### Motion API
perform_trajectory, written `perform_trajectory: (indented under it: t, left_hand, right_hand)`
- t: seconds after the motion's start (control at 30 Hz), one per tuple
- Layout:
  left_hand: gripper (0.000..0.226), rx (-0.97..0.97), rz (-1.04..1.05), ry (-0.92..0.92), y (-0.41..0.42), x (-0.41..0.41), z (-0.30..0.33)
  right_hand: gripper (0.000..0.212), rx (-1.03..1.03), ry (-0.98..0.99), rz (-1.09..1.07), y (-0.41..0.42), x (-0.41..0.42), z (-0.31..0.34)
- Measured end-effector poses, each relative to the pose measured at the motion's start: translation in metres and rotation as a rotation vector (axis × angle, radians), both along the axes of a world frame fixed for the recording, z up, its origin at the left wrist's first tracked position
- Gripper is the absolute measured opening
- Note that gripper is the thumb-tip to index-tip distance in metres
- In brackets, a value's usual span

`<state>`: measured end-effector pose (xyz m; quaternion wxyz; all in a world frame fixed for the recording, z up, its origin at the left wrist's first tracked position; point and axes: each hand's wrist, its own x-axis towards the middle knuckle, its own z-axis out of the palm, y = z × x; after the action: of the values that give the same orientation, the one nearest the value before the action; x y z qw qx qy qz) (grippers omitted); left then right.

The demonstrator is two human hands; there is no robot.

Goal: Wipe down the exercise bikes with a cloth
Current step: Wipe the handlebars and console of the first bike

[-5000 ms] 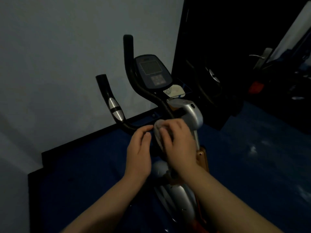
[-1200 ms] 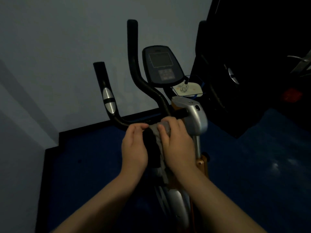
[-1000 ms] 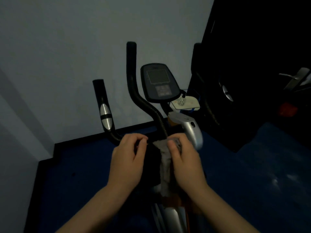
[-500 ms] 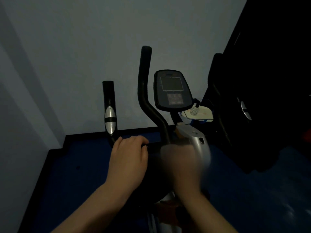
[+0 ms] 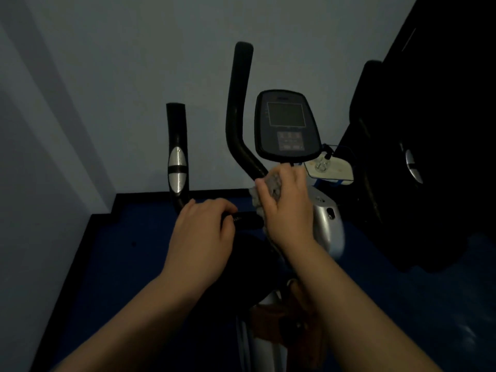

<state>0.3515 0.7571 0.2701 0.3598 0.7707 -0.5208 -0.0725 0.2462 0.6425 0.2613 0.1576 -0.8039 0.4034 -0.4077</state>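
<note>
An exercise bike stands in front of me in dim light, with black handlebars (image 5: 237,116), a dark console (image 5: 287,126) and a silver stem housing (image 5: 326,226). My right hand (image 5: 288,205) is closed on a grey cloth (image 5: 272,183) and presses it against the lower bend of the right handlebar, just under the console. My left hand (image 5: 204,237) rests curled over the black crossbar (image 5: 245,218) to the left of the cloth. The left grip (image 5: 177,154) with its silver sensor stands free.
A pale wall rises right behind the bike. The floor (image 5: 134,277) is dark blue with a black skirting edge. A small white tray (image 5: 332,170) sits right of the console. A large black machine (image 5: 418,157) fills the right side, close to the bike.
My right hand has carried the cloth up from the crossbar to the handlebar bend below the console. My left hand has stayed on the crossbar. My view has tilted slightly upward.
</note>
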Motion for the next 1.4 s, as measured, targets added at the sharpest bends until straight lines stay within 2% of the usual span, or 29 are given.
perform_trajectory:
  t: [0.1,0.23,0.37,0.5,0.57,0.63,0.8,0.93,1.03,1.17,1.27,1.4]
  left_hand:
    - [0.022,-0.014,-0.001,0.005,0.002,0.000,0.000]
    - [0.021,-0.025,-0.043,-0.004,0.002,0.001,0.000]
    - [0.021,0.006,-0.101,-0.014,0.002,0.001,0.002]
    - [0.023,0.024,-0.123,-0.015,0.001,0.002,0.000]
    - [0.022,0.014,-0.135,-0.008,-0.001,0.003,0.000]
    - [0.023,0.006,-0.151,-0.003,-0.003,0.003,-0.001]
    - [0.022,-0.007,-0.197,0.008,-0.003,0.004,0.000]
    - [0.023,-0.090,-0.223,0.019,-0.002,0.010,-0.002]
    - [0.028,-0.191,-0.217,0.024,-0.005,0.026,0.008]
    - [0.024,-0.305,-0.228,-0.118,-0.044,0.067,0.033]
    - [0.022,-0.353,-0.224,-0.282,-0.079,0.098,0.050]
    - [0.033,-0.329,-0.088,-0.259,-0.101,0.130,0.048]
  right_hand:
    - [0.010,-0.064,-0.074,-0.047,0.004,-0.006,-0.009]
    - [0.028,-0.016,-0.205,-0.062,0.027,-0.032,-0.030]
    - [0.008,0.043,-0.098,-0.032,0.009,-0.008,-0.007]
    - [0.022,0.015,-0.005,-0.080,0.020,-0.016,-0.018]
    - [0.024,0.033,-0.035,-0.068,0.042,-0.031,-0.032]
    - [0.021,0.048,-0.056,-0.033,0.042,-0.034,-0.035]
    - [0.011,-0.035,0.037,-0.030,-0.004,0.003,-0.003]
    - [0.016,-0.037,0.002,-0.104,0.019,-0.009,-0.014]
    - [0.014,-0.018,0.031,-0.007,0.033,-0.026,-0.021]
    - [0.011,-0.089,0.157,0.034,-0.022,0.019,0.013]
    - [0.012,-0.103,0.156,0.076,-0.034,0.034,0.022]
    - [0.016,-0.021,0.075,0.097,-0.005,-0.002,0.004]
